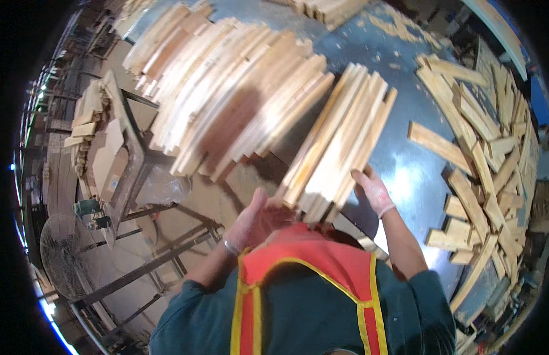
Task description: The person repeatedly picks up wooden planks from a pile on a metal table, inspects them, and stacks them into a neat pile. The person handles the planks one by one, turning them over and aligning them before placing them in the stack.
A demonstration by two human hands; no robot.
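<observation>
A bundle of pale wooden strips (339,142) lies lengthwise in front of me, its near end close to my chest. My right hand (374,190) grips the bundle's right side near that end, thumb on the outer strip. At the near left corner is my left hand (258,223), thumb raised and fingers reaching against or under the strip ends; the fingertips are partly hidden. Both hands look covered by thin pale gloves. Left of the bundle, a wide row of similar wooden strips (239,89) lies side by side.
The blue worktable (404,136) carries a jumbled heap of loose wooden pieces (487,160) at the right. More stacked strips (328,9) sit at the far edge. On the left stand a metal-framed table (135,160) and a caged fan (64,251).
</observation>
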